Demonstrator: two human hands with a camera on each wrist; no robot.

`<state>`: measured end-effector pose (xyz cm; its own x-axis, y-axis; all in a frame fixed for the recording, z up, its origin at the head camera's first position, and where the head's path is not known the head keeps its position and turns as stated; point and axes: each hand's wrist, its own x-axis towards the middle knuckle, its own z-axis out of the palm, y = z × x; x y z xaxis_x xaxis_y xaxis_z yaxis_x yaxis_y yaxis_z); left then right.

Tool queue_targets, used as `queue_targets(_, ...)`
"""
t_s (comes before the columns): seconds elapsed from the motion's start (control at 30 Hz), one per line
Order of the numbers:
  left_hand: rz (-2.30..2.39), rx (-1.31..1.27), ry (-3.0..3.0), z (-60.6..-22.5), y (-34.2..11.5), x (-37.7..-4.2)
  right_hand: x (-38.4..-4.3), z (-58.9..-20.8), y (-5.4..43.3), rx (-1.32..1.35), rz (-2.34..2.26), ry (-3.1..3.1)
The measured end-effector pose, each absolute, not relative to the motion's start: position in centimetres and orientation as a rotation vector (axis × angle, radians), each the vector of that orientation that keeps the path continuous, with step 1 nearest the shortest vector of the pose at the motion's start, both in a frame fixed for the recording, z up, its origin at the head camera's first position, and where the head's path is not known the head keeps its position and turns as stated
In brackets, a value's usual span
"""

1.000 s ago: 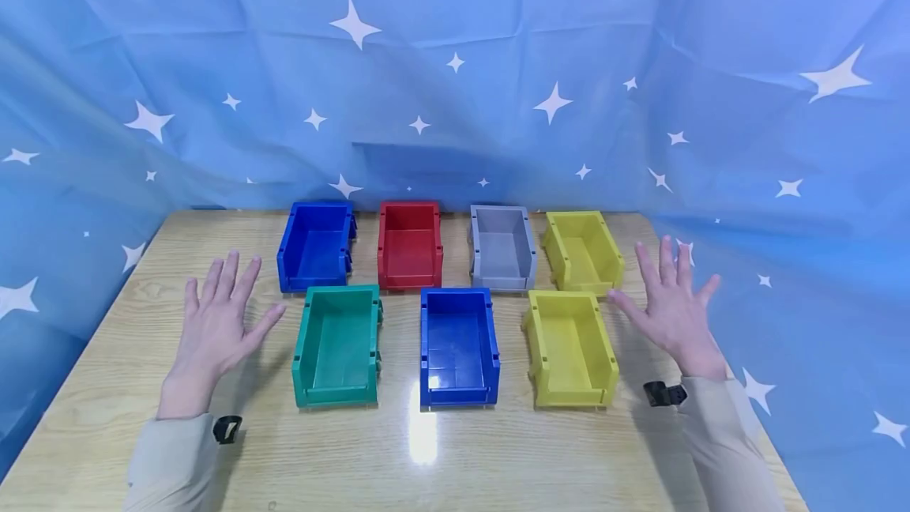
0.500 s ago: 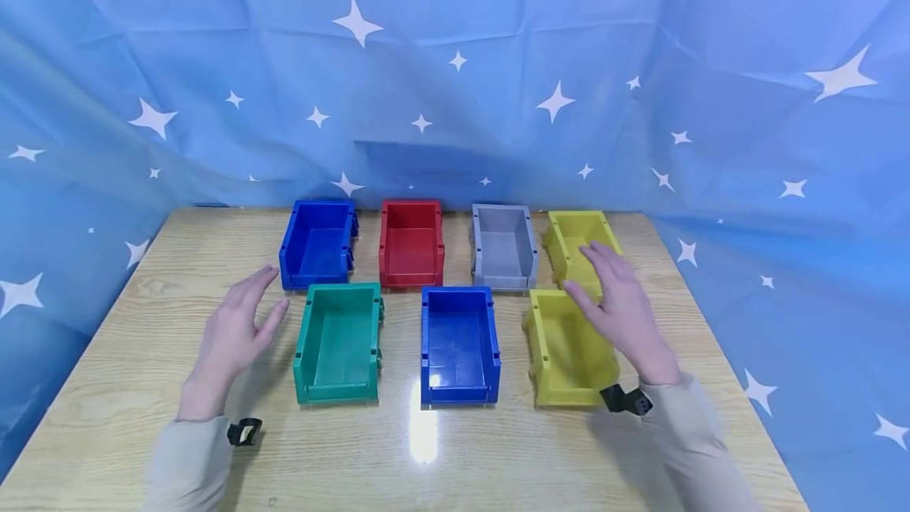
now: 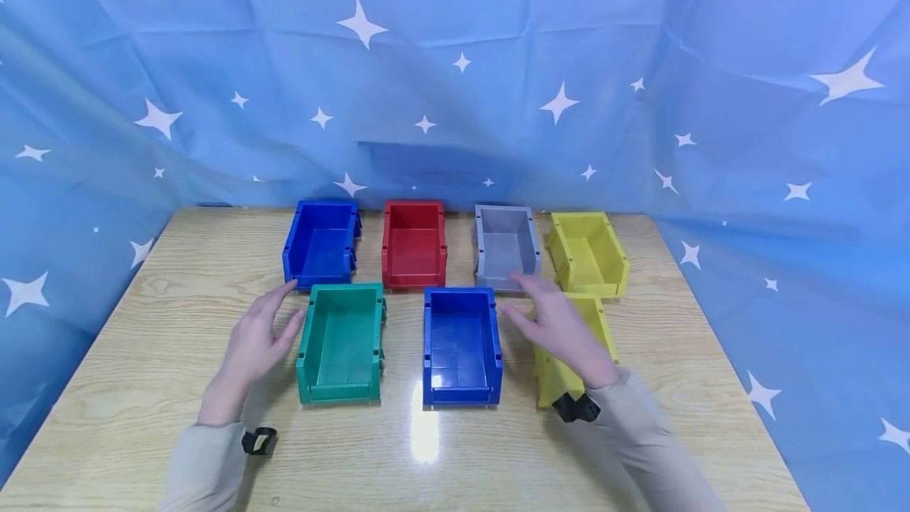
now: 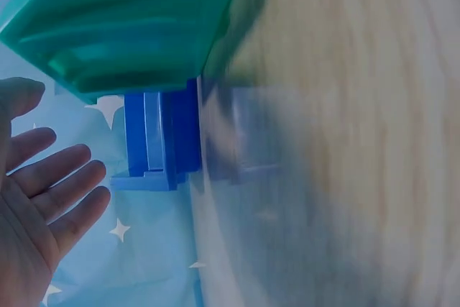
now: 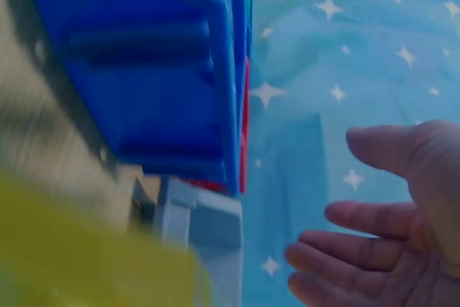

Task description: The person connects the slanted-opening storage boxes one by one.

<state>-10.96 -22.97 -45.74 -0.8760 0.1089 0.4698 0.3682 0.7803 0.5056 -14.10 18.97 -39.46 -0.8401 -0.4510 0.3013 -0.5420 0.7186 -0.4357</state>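
Note:
My left hand hovers beside the left wall of the green bin, fingers relaxed and holding nothing. In the left wrist view its fingers are spread below that bin. My right hand is over the front yellow bin and hides part of it. Its fingertips reach toward the front blue bin and overlap the front edge of the grey bin. The right wrist view shows the right palm and loosely bent fingers, with nothing between thumb and fingers.
Behind stand another blue bin, a red bin and a second yellow bin. All the bins sit on a wood-grain table. A blue star-patterned cloth hangs at the back and sides.
The right hand has swept left from the table's right edge, across the yellow bins. My left hand has moved right, closer to the green bin. The spread fingers have relaxed. The bins stand as before.

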Motion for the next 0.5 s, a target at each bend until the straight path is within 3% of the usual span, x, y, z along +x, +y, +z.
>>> queue_targets(0.5,-1.230,-0.387,-2.469,-46.4,-22.1,-10.9,-13.7,-41.3,15.8,0.608,0.901,-2.908)
